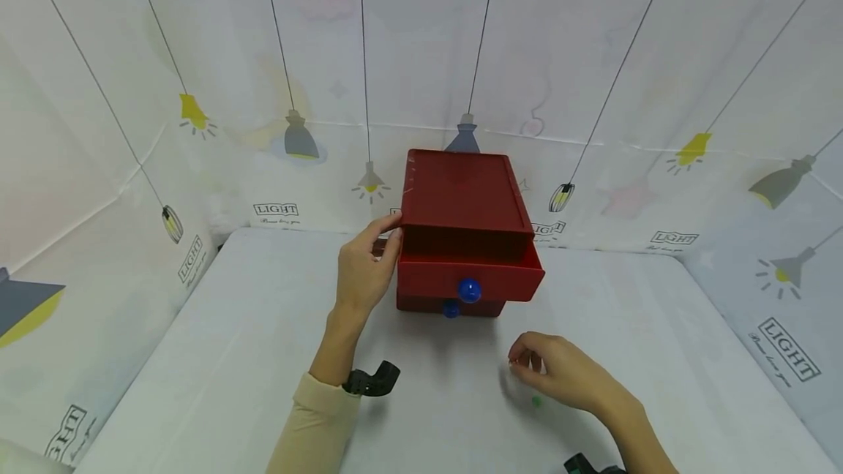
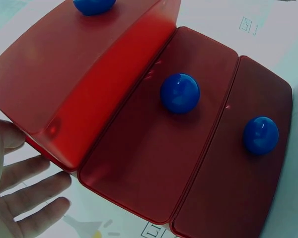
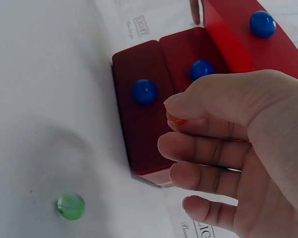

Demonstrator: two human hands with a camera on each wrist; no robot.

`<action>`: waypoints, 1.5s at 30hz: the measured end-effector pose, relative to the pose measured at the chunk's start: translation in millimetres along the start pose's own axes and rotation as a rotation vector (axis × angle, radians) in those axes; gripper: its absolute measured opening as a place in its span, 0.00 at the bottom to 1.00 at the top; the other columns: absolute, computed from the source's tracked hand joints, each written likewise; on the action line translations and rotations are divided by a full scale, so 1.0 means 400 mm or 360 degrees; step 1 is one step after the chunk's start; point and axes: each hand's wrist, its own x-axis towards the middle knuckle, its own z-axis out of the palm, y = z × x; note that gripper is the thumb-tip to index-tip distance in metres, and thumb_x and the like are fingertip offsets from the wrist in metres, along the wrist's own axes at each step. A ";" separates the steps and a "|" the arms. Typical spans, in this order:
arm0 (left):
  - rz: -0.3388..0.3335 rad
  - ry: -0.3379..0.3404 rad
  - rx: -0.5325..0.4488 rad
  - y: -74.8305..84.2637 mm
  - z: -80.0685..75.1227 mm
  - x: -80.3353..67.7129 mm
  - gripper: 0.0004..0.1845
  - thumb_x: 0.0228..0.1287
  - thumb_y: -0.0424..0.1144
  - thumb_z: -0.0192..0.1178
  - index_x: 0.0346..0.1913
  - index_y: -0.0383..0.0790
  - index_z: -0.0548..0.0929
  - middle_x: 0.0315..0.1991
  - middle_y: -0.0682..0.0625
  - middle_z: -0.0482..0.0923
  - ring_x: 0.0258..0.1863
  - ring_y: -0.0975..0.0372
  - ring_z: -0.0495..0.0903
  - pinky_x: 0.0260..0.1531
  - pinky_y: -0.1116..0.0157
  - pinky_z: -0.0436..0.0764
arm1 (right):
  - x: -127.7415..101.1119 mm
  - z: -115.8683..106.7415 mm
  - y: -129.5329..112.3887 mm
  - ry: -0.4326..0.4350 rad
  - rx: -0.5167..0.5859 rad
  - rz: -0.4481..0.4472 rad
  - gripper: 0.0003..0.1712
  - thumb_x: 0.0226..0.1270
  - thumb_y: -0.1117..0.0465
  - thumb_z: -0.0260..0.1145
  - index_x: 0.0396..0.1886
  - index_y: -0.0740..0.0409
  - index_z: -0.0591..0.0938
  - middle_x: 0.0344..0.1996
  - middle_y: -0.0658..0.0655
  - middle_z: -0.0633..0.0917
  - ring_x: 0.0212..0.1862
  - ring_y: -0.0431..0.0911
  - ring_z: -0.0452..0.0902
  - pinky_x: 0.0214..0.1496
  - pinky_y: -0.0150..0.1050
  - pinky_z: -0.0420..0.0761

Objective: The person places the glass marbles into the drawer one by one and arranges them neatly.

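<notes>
A dark red drawer box [image 1: 464, 189] with blue round knobs stands on the table, its top drawer [image 1: 428, 280] pulled out. My left hand [image 1: 365, 269] is at the box's left side, its fingertips against the edge by the top drawer and its fingers fairly straight. My right hand [image 1: 560, 371] hovers in front of the box to the right. Between its thumb and forefinger it pinches an orange marble [image 3: 177, 119], mostly covered by the fingers. Below that hand a clear green marble [image 3: 70, 206] lies on the table.
The white-covered table [image 1: 263, 401] meets a patterned cloth wall [image 1: 230, 167] close behind the box and at both sides. Under the top drawer, a middle drawer [image 2: 144, 139] and a bottom drawer [image 2: 228, 173] are closed.
</notes>
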 end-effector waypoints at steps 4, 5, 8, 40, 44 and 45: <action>0.0000 -0.0002 -0.0009 0.000 0.000 0.000 0.15 0.73 0.39 0.58 0.59 0.44 0.84 0.53 0.48 0.87 0.33 0.59 0.89 0.36 0.65 0.89 | -0.007 -0.013 -0.013 0.0013 0.0028 -0.0003 0.03 0.66 0.58 0.69 0.38 0.46 0.83 0.31 0.36 0.82 0.33 0.31 0.73 0.36 0.31 0.80; -0.0002 -0.0002 -0.0012 0.000 0.000 0.000 0.15 0.73 0.38 0.58 0.59 0.44 0.84 0.53 0.48 0.87 0.33 0.59 0.89 0.36 0.64 0.89 | -0.008 -0.016 -0.016 0.0020 0.0032 -0.0007 0.03 0.66 0.58 0.69 0.38 0.46 0.83 0.31 0.36 0.82 0.33 0.31 0.73 0.36 0.31 0.80; -0.0010 -0.0004 -0.0016 0.001 0.000 0.000 0.15 0.73 0.38 0.58 0.59 0.44 0.84 0.53 0.48 0.87 0.34 0.59 0.90 0.37 0.64 0.89 | -0.014 -0.026 -0.024 0.0043 0.0035 -0.0023 0.05 0.66 0.58 0.69 0.38 0.42 0.82 0.31 0.35 0.81 0.34 0.31 0.73 0.37 0.32 0.81; -0.0006 -0.0002 0.0040 0.001 0.002 -0.001 0.16 0.74 0.39 0.58 0.60 0.45 0.83 0.54 0.48 0.87 0.34 0.58 0.90 0.37 0.64 0.89 | -0.037 -0.061 -0.065 0.0383 0.0018 -0.0159 0.15 0.59 0.62 0.74 0.35 0.35 0.79 0.29 0.31 0.80 0.33 0.33 0.75 0.34 0.27 0.77; 0.0003 0.0000 0.0039 0.002 0.002 -0.002 0.16 0.74 0.39 0.58 0.60 0.45 0.83 0.54 0.48 0.87 0.34 0.58 0.90 0.37 0.63 0.89 | -0.041 -0.061 -0.065 0.0426 0.0015 -0.0211 0.16 0.59 0.62 0.74 0.34 0.34 0.79 0.29 0.31 0.79 0.33 0.33 0.75 0.33 0.27 0.77; 0.0005 -0.0001 0.0040 0.002 0.001 -0.002 0.16 0.74 0.39 0.58 0.60 0.45 0.83 0.54 0.48 0.86 0.34 0.58 0.90 0.37 0.63 0.89 | -0.041 -0.061 -0.065 0.0439 0.0015 -0.0225 0.17 0.59 0.63 0.74 0.34 0.34 0.79 0.29 0.30 0.79 0.32 0.32 0.75 0.33 0.27 0.76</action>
